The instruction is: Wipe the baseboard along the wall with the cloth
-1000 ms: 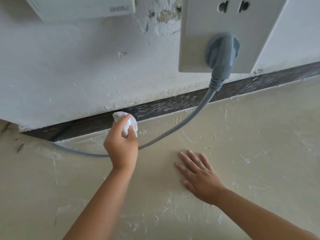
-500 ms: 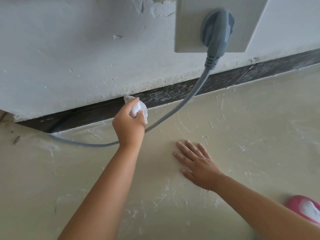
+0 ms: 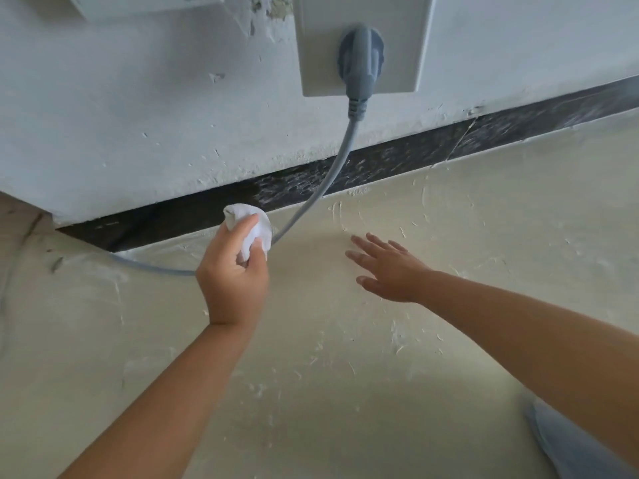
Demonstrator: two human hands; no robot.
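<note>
Bare forearms; perhaps blue-grey trousers (image 3: pixel 567 444) at lower right.

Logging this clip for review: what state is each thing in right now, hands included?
left hand: grips the cloth
cloth: bunched, at the baseboard's lower edge
right hand: fingers straight, spread over the floor
plug: seated in the wall socket
cable: hangs across the baseboard, runs behind the left hand

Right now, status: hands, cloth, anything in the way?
Left hand grips the cloth at the baseboard. Right hand open, fingers spread above the floor. Grey cable crosses the baseboard just right of the cloth.
</note>
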